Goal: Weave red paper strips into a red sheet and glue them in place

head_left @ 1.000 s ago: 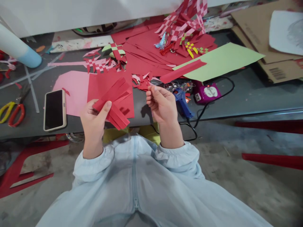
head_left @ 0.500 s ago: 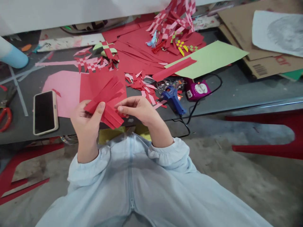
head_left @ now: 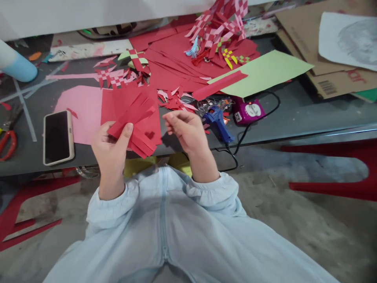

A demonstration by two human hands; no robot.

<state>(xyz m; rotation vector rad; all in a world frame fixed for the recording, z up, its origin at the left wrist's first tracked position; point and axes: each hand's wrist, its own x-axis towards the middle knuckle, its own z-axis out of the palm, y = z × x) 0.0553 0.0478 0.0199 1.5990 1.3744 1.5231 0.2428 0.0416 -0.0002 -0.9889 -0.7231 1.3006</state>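
The left hand (head_left: 109, 146) pinches folded red strips (head_left: 141, 144) at one end, thumb on top; they splay rightward beyond its grip, over the table (head_left: 297, 112). The right hand (head_left: 187, 131), apart from them, narrows its fingertips; whether they hold anything, I cannot tell.

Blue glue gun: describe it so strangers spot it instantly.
Find the dark tabletop, then the right hand near its front edge. Just right lies the blue glue gun, handle toward that edge; its pistol shape separates it from the boxy purple power socket alongside.
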